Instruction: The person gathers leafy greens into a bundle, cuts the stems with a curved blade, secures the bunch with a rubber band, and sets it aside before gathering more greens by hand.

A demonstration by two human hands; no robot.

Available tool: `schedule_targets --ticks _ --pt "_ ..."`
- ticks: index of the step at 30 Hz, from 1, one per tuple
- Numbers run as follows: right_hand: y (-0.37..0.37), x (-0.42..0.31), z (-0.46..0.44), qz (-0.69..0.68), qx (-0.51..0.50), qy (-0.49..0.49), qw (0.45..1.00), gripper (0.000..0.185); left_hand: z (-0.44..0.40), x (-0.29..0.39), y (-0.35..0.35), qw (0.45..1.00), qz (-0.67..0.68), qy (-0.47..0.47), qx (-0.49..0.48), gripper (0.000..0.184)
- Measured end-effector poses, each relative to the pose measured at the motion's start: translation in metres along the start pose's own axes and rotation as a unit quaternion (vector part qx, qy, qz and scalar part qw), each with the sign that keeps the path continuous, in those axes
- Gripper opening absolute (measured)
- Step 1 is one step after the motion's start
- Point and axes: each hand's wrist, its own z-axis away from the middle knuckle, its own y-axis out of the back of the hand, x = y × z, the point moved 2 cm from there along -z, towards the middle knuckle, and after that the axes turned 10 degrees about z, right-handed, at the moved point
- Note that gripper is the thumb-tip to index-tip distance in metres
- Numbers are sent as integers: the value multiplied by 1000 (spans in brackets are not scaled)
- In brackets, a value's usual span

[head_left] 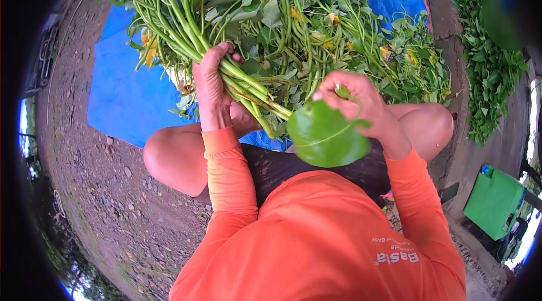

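My left hand (212, 83) is closed around a thick bundle of leafy green stems (189, 35). The leafy ends fan out toward the top left, and the cut ends slant down to the right over my lap. To the right, my right hand (358, 103) pinches the curled stalk of a broad green leaf (327, 134), which hangs just past the bundle's cut ends. A large heap of the same greens (316, 30), with some yellow leaves in it, lies in front of my crossed legs.
Beneath the heap is a blue tarp (127, 86) on gravelly ground (124, 205). A row of other leafy greens (491, 69) lies along the right. At the lower right stands a green plastic container (494, 202).
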Motion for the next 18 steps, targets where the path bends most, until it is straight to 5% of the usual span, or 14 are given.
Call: schedule_targets --ticks 1,3,4,7,11,15,18 --pt "1 -3 -11 48 81 140 986 21 -2 -7 1 1000 18 7 -14 20" --pt "-19 -20 -29 130 125 216 959 39 -5 -19 0 996 53 52 -47 19" --pt "-26 -15 -39 136 49 203 968 56 -3 -21 -2 993 72 72 -60 19" --pt "-39 2 -57 118 11 218 969 56 6 -20 -1 990 73 99 -69 21" --pt "-30 6 -68 -91 -208 -53 972 43 7 -23 9 967 169 155 -115 29" --pt "-31 29 -81 -36 -191 111 975 38 6 -28 11 937 246 205 -141 38" --pt "-34 24 -77 13 -204 48 978 39 5 -29 14 943 227 209 -128 39"
